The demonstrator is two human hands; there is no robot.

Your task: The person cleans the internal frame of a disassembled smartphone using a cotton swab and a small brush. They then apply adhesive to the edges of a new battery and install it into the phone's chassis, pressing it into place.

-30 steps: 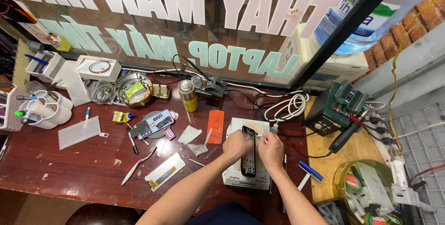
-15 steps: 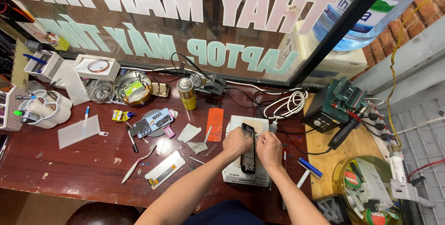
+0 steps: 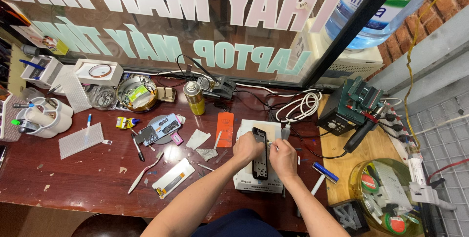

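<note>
A dark phone frame (image 3: 260,156) lies lengthwise on a white pad (image 3: 254,181) near the front edge of the dark red table (image 3: 73,178). My left hand (image 3: 245,150) grips the frame's left side and steadies it. My right hand (image 3: 284,157) rests against the frame's right side and pinches a thin metal tool whose tip touches the frame's upper edge. Both forearms reach in from the bottom of the view.
Left of the pad lie an orange card (image 3: 225,128), an opened phone (image 3: 159,128), a white strip (image 3: 172,178), pens and tweezers. A yellow spray can (image 3: 194,98) stands behind. A green-black station (image 3: 349,106) and coiled white cable (image 3: 302,106) sit to the right; a clear tub (image 3: 386,193) stands far right.
My hands stay on the phone frame with only slight shifts of the fingers; the view has drifted a little.
</note>
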